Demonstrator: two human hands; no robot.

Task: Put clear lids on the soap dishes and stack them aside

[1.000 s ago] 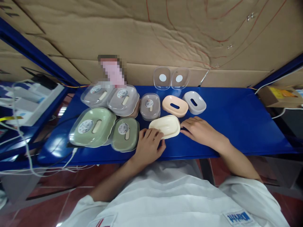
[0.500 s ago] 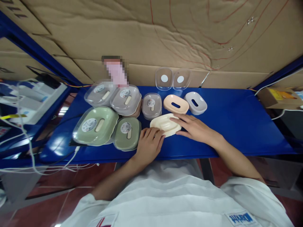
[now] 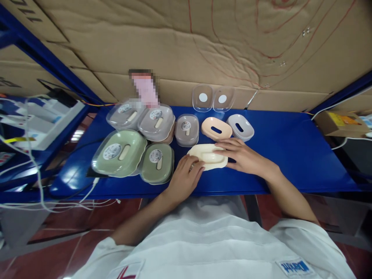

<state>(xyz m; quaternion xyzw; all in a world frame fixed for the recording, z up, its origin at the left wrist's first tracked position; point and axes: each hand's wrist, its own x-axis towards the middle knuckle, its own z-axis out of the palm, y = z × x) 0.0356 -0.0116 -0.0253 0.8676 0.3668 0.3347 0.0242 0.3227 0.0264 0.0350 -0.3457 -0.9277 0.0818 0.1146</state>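
Observation:
A shallow cream plastic soap dish is held between my two hands near the table's front edge. My left hand curls its fingers over the dish's left end and front rim. On the right end, my right hand has its fingers along the back rim and the thumb lower down. Just behind the dish sit an orange slotted dish and a grey slotted dish. A grey lidded box stands to their left.
Left of my hands are a large green lidded box, a small green one and stacked grey boxes. Two clear lids lean on the cardboard behind the blue table. White cables hang at left.
Both hands and the cream dish have shifted slightly to the right, and the dish now sits more level in view. The view itself has moved a little.

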